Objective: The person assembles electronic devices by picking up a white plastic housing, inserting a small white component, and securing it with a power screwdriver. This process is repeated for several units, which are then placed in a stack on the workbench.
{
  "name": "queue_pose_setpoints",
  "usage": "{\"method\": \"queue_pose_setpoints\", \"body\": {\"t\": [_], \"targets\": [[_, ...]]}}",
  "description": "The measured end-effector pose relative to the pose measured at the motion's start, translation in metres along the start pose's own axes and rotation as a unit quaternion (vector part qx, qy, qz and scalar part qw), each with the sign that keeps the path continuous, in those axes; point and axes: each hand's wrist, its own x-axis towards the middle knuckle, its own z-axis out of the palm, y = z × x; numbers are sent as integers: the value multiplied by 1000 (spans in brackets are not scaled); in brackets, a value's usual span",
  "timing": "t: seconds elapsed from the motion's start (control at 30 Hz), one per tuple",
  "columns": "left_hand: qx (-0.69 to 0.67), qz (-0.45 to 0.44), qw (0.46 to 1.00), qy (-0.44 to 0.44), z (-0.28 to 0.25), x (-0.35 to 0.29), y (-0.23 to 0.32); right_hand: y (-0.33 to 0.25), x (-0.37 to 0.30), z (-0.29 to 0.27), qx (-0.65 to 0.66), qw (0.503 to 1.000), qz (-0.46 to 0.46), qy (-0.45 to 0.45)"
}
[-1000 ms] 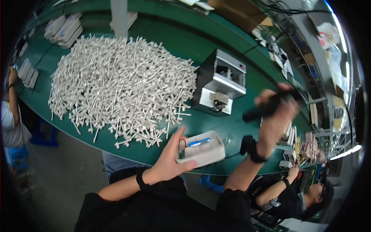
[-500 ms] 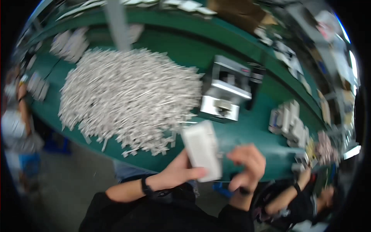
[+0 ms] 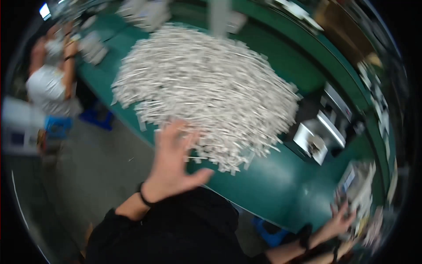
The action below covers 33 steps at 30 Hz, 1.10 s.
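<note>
A wide heap of slim white stick-like pieces (image 3: 206, 83) covers much of the green table (image 3: 259, 189). My left hand (image 3: 171, 160) hovers at the heap's near edge, fingers spread, with nothing in it; motion blurs the fingers. Far out to the right, my right hand (image 3: 343, 218) is stretched beside a stack of white boxes (image 3: 358, 187). Its fingers are apart and no object shows in them. Whether the fingertips touch the stack I cannot tell.
A black and silver bench device (image 3: 318, 132) stands right of the heap. More white boxes (image 3: 151, 13) sit at the far left, near a co-worker's arm (image 3: 69, 66). Another person's forearm (image 3: 340, 251) lies close to my right arm. Blue stools (image 3: 270, 231) stand below the table edge.
The white box in my left hand has left it. My left hand has moved left to the heap, my right hand far right to the stacked boxes. The view has turned.
</note>
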Motion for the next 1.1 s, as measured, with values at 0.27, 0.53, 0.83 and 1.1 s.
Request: {"method": "queue_pose_setpoints", "body": {"t": [0.27, 0.53, 0.83, 1.1], "targets": [[220, -87, 971, -25, 30, -22, -52, 55, 58, 77, -4, 996, 4, -92], [170, -59, 981, -75, 27, 13, -63, -14, -24, 90, -159, 956, -245, 38], [200, -23, 978, -62, -27, -18, -94, -135, -170, 164, -45, 783, -316, -534], [227, -255, 924, 173, -48, -12, -200, -117, -190, 164, -63, 802, -293, -516]]}}
